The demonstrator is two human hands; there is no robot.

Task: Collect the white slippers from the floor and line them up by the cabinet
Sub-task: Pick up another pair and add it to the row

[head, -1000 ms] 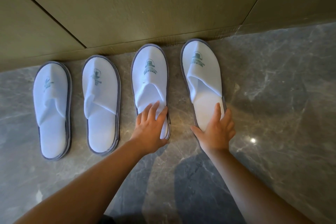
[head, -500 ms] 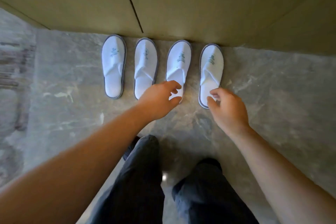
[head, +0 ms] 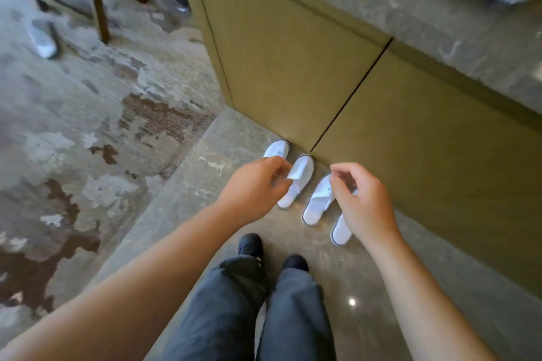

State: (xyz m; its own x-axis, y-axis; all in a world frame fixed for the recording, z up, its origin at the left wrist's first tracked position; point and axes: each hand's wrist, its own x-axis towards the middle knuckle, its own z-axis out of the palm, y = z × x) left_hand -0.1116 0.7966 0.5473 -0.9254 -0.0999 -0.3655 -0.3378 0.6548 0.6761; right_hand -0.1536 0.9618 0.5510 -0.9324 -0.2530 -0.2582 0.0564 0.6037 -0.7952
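Left hand [head: 255, 187], right hand [head: 363, 202]: loosely curled, holding nothing. You check white slippers [head: 296, 182] toes against cabinet [head: 293, 76], spacing even.

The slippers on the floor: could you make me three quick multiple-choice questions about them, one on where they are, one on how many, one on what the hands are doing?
1. Where do the white slippers lie?
A. on the carpet
B. on the stone floor along the cabinet
C. on the countertop

2. How many slippers are in the row?
A. two
B. four
C. six

3. What do the hands hold?
A. nothing
B. a slipper each
C. a cloth

Answers:
1 B, their toes point at the cabinet front.
2 B, four show, two partly behind the hands.
3 A, the left hand and right hand hang above the row with loosely curled fingers.
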